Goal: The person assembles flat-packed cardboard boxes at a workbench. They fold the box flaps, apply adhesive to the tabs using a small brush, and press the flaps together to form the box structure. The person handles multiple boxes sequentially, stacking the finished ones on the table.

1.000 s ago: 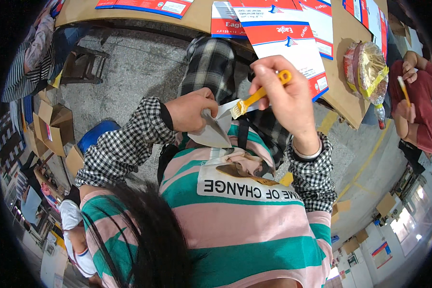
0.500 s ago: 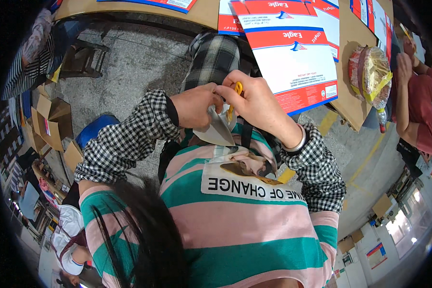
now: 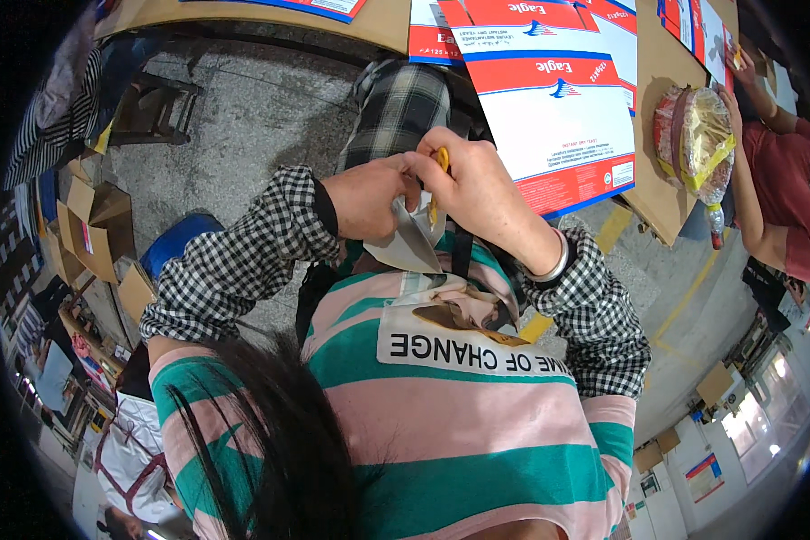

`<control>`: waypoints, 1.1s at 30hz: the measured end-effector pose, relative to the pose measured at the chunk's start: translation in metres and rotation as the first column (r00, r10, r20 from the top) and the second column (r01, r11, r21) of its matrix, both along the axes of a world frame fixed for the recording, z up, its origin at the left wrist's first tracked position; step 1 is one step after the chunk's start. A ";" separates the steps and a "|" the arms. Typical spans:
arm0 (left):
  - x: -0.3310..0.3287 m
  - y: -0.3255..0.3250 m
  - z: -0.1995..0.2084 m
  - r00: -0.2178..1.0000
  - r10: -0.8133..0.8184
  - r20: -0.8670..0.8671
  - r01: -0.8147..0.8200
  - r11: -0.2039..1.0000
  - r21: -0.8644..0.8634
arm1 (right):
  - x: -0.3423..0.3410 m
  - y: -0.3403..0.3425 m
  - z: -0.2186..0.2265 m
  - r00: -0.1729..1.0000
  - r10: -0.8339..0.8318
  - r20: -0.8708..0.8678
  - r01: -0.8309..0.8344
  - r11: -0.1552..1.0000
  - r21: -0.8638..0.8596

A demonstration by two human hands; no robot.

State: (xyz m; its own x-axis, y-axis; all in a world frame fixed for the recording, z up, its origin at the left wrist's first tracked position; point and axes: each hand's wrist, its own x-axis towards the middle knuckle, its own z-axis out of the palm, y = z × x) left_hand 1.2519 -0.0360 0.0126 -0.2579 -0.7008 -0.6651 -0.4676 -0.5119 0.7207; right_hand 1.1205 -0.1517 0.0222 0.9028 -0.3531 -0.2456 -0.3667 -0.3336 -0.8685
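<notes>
Close in front of my chest, my two hands meet with their fingertips touching or nearly so. My left hand point(image 3: 366, 198) is closed, its fingers curled at the top of a folded grey-white sheet point(image 3: 407, 241) that hangs beneath it. My right hand point(image 3: 479, 184) pinches a small yellow tool point(image 3: 443, 160) with a ring-like end; more yellow shows below the fingers beside the sheet. The rest of the tool is hidden by my hand, so its exact kind does not show. Just beyond my right hand lie flat printed cartons point(image 3: 558, 117) in red, white and blue.
The cartons overlap on a brown tabletop point(image 3: 654, 184) and stick out over its near edge. A plastic-wrapped bundle point(image 3: 696, 144) with a bottle point(image 3: 715, 225) stands at right, beside a person in red point(image 3: 783, 198). Left are a stool point(image 3: 157, 108) and an open cardboard box point(image 3: 99, 229).
My hands have barely moved; the yellow tool's ring has turned slightly. The person in red has reached an arm forward toward the table. At lower left, another person has shifted.
</notes>
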 end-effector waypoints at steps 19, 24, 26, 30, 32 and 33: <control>0.001 0.004 -0.023 0.998 -0.056 0.008 0.057 0.989 -0.138 | -0.003 -0.015 0.030 0.982 -0.172 0.072 0.162 0.979 0.126; 0.007 0.002 -0.052 0.982 0.165 -0.089 -0.164 0.986 0.023 | -0.022 -0.050 0.079 0.781 -0.503 0.369 0.302 0.823 0.482; 0.009 -0.008 -0.052 0.948 0.271 -0.165 -0.240 0.953 0.186 | -0.045 -0.063 0.087 0.679 -0.538 0.500 0.301 0.825 0.478; 0.012 -0.023 -0.043 0.916 0.358 -0.184 -0.297 0.910 0.288 | -0.086 -0.079 0.101 0.447 -0.638 0.627 0.434 0.767 0.472; 0.013 -0.029 -0.034 0.888 0.425 -0.177 -0.352 0.874 0.334 | -0.105 -0.090 0.094 0.457 -0.580 0.674 0.385 0.812 0.438; 0.014 -0.029 -0.026 0.900 0.405 -0.160 -0.327 0.871 0.367 | -0.113 -0.093 0.090 0.475 -0.571 0.670 0.407 0.817 0.408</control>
State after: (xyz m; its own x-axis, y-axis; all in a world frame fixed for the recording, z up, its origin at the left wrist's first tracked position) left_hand 1.2663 -0.0646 -0.0133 -0.1945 -0.5300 -0.8254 -0.0466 -0.8355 0.5474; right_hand 1.0078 -0.2444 0.1124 0.4763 -0.8235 0.3081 0.3675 -0.1319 -0.9206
